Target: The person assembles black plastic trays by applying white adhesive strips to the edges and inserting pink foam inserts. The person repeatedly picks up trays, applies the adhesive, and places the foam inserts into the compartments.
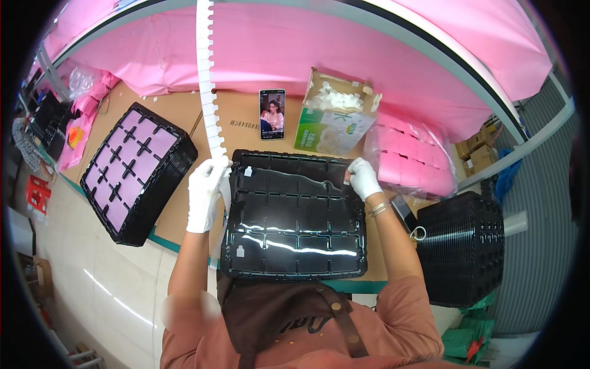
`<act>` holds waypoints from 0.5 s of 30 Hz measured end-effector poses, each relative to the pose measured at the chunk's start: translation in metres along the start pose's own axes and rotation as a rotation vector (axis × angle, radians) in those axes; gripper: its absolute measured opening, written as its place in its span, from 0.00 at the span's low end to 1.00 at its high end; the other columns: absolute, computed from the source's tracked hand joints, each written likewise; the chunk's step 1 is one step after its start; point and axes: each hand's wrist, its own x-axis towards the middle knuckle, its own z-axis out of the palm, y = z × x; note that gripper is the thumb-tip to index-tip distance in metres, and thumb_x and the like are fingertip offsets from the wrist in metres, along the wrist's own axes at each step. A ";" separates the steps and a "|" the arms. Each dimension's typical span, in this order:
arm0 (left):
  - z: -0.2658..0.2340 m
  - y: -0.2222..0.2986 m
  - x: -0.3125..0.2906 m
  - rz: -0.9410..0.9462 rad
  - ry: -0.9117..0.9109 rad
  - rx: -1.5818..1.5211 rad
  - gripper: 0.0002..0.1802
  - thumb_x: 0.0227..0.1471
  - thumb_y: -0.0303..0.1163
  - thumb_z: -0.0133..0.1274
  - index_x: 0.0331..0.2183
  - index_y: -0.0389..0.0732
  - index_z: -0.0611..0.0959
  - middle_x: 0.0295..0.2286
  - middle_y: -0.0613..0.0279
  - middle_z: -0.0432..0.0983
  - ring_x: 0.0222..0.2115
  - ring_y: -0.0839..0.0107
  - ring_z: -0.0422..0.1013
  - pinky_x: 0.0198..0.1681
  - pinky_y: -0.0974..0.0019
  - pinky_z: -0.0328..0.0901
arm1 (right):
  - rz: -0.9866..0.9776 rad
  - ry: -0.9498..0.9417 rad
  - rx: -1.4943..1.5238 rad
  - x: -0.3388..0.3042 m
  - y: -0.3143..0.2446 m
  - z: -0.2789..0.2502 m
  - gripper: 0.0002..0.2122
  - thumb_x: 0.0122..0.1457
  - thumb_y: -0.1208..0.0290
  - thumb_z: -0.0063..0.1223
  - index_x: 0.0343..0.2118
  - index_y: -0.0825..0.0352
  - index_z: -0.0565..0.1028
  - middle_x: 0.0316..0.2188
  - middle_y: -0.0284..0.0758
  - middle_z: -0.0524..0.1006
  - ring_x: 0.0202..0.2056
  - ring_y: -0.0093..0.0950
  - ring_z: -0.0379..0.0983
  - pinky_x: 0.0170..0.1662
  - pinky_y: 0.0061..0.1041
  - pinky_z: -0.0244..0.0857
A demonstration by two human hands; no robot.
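In front of me lies a shiny black plastic tray (295, 212), divided into compartments and wrapped in or covered by clear film. Two small white stickers (247, 171) show on its left side. My left hand (208, 190), in a white glove, pinches a long white strip of stickers (206, 80) beside the tray's upper left corner. The strip runs up out of view and also down past the hand. My right hand (362, 179), gloved too, is closed at the tray's upper right edge. Whatever its fingertips hold is too small to make out.
To the left stands a stack of black trays with lilac sheets (117, 172). Behind are a phone (272, 114) and an open carton (332, 123) with white scraps. Pink trays in clear plastic (412, 154) and a tall black tray stack (461, 249) stand right.
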 end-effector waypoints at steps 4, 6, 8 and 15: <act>0.000 -0.004 -0.005 0.060 0.006 -0.049 0.11 0.56 0.33 0.55 0.35 0.36 0.85 0.28 0.66 0.78 0.29 0.82 0.68 0.33 0.77 0.61 | 0.006 0.007 -0.029 -0.004 -0.014 -0.008 0.07 0.43 0.85 0.60 0.25 0.68 0.75 0.31 0.42 0.75 0.37 0.38 0.74 0.40 0.32 0.70; 0.004 -0.003 -0.006 0.078 -0.011 -0.048 0.11 0.56 0.32 0.54 0.35 0.35 0.85 0.29 0.65 0.78 0.30 0.81 0.70 0.36 0.77 0.62 | 0.224 -0.089 0.167 0.003 -0.016 -0.010 0.09 0.44 0.84 0.62 0.27 0.68 0.73 0.35 0.43 0.73 0.38 0.39 0.74 0.42 0.32 0.70; 0.008 -0.001 -0.008 0.078 -0.040 -0.035 0.12 0.56 0.34 0.55 0.36 0.35 0.84 0.30 0.65 0.78 0.30 0.81 0.69 0.35 0.77 0.61 | 0.265 -0.106 0.214 0.006 -0.005 -0.007 0.08 0.45 0.82 0.63 0.27 0.68 0.73 0.36 0.44 0.73 0.37 0.40 0.75 0.42 0.33 0.70; 0.008 0.002 -0.010 0.077 -0.068 -0.040 0.14 0.57 0.38 0.55 0.37 0.37 0.84 0.28 0.68 0.77 0.27 0.83 0.68 0.28 0.79 0.57 | -0.061 -0.135 -0.101 0.002 -0.007 -0.019 0.07 0.47 0.74 0.64 0.28 0.67 0.76 0.34 0.44 0.74 0.35 0.44 0.75 0.42 0.36 0.69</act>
